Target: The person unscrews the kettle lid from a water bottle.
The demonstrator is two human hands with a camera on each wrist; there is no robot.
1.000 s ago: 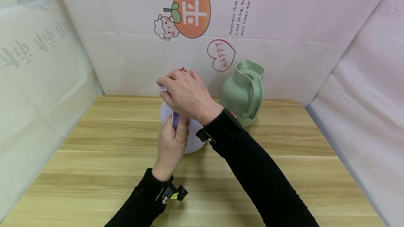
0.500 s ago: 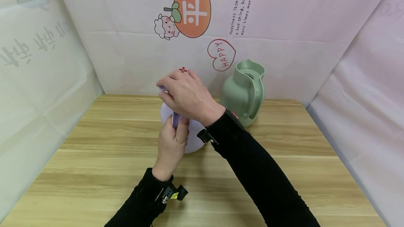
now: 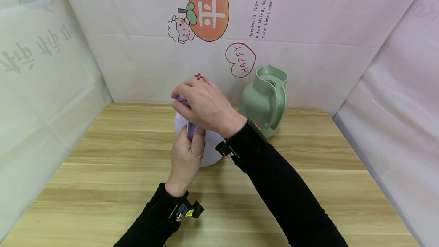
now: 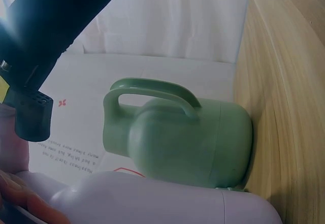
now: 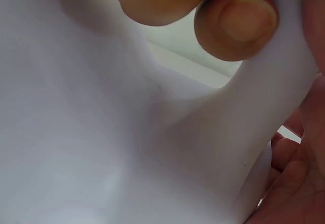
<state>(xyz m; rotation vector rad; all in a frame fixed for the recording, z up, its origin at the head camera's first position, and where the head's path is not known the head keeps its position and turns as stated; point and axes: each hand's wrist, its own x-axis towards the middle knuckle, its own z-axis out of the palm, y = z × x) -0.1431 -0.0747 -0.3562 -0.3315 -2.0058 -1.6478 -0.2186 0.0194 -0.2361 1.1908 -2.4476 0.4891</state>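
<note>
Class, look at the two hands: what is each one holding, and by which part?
Both hold the lavender jug. The left hand grips its handle; the right hand grips its top, where the fingers hide what lies under them.

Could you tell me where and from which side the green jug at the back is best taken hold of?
Probably by the green jug's looped handle, coming from the near right. The jug stands upright, the loop faces that way, and nothing blocks it; both hands are on the lilac jug to its left.

Mid-frame, the right hand (image 3: 202,104) arches palm-down with fingers curled, its black-sleeved arm running to the lower right. Below it the left hand (image 3: 186,159) reaches up, fingers gripping.
</note>
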